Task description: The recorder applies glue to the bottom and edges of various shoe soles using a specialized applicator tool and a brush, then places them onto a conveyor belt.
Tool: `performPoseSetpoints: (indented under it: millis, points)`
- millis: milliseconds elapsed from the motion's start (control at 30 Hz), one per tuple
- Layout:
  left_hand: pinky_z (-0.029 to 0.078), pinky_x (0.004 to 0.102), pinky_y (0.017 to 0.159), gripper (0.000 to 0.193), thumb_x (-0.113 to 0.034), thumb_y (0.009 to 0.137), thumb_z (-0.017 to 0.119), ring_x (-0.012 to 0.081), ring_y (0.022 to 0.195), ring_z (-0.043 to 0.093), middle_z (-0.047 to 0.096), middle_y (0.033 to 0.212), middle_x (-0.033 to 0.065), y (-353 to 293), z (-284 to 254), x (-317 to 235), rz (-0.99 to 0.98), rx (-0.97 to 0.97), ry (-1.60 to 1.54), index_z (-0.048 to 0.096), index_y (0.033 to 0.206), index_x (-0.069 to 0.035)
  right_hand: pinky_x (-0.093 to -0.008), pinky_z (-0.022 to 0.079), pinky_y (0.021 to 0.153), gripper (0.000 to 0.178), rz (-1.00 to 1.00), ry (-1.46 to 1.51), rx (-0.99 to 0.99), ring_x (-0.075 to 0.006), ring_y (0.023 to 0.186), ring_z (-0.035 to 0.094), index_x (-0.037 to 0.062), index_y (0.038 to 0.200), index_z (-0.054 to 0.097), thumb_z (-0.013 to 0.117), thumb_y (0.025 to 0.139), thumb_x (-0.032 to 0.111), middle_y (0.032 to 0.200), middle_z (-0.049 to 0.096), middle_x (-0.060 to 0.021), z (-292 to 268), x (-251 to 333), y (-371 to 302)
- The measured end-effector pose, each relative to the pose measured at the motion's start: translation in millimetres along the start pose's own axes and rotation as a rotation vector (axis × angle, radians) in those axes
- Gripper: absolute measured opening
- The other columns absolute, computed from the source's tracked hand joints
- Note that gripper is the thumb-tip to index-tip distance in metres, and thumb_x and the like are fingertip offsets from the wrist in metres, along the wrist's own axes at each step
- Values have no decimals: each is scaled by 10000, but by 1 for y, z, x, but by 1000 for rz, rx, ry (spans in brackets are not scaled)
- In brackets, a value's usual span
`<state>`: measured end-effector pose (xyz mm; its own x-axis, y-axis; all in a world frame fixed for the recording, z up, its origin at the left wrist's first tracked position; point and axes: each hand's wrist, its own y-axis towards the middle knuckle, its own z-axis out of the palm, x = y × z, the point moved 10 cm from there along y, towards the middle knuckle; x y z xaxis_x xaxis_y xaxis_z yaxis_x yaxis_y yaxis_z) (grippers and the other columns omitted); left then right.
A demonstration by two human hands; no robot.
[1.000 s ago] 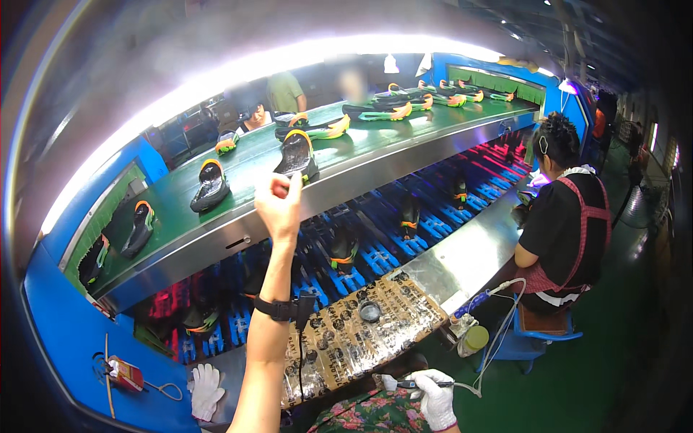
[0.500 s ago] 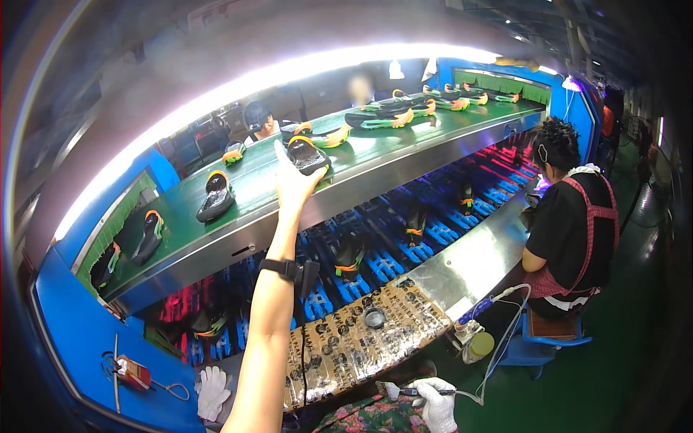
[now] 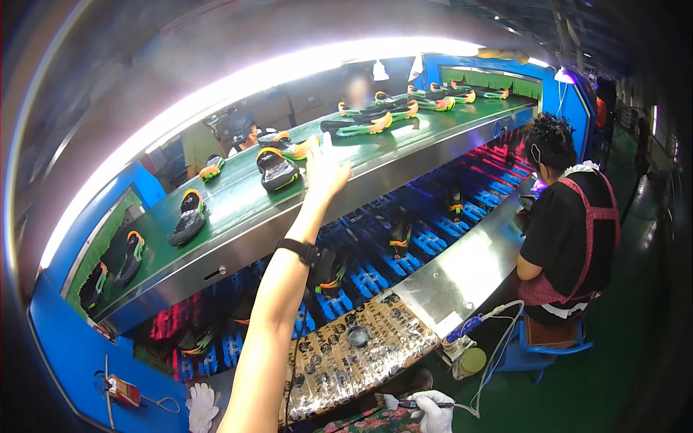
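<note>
My bare left hand (image 3: 327, 172) reaches over the upper green conveyor belt (image 3: 238, 198), fingers stretched out, with a dark band on the wrist. Just left of it lies a black shoe (image 3: 278, 170) with an orange collar, apart from the hand. Beyond the fingertips are more black, orange and green shoes (image 3: 361, 125). In a white glove, my right hand (image 3: 433, 413) is low at the lower edge, closed round the dark handle of a brush (image 3: 392, 402) with pale bristles. A thin hose (image 3: 475, 393) runs up from near this hand.
Under the belt, blue racks (image 3: 368, 280) carry several shoes. Before me, a tape-covered ledge (image 3: 325, 361) holds a small round dish (image 3: 356, 336). A white glove (image 3: 201, 408) lies at lower left. At right a co-worker (image 3: 570, 216) sits on a blue stool, near a yellow-lidded container (image 3: 473, 361).
My left hand has let go of the black shoe and moved right of it. The shoe now stands on the belt, further left in view. The right hand still holds the brush.
</note>
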<state>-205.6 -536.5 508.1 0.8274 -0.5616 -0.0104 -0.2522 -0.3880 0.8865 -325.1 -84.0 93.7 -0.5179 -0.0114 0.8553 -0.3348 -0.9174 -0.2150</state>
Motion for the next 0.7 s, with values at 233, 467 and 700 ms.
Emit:
performPoseSetpoints:
  millis: [233,467,700]
  points:
    - [323,474,1222,1177,-483,753,829,442,1548,208,99,1653,366,45,67,53,-450,677,94,175,1647,-87,-246,464,580,110,-46,45,13,-98,655,604,3,977,760,670,950,63,842,713,-30,-10,-8,30]
    - [604,393,518,1240,-416,729,889,291,746,745,320,1587,328,57,81,117,-652,838,46,118,1646,-97,-256,517,651,95,95,64,63,-106,705,627,32,983,766,691,930,58,846,720,-20,-7,-24,39]
    - [580,446,949,802,-374,779,823,369,1157,667,516,1462,263,67,89,101,-294,720,453,545,1448,-32,-269,499,633,99,-21,-34,37,-108,691,620,24,974,762,674,942,55,833,701,-32,-28,-12,45]
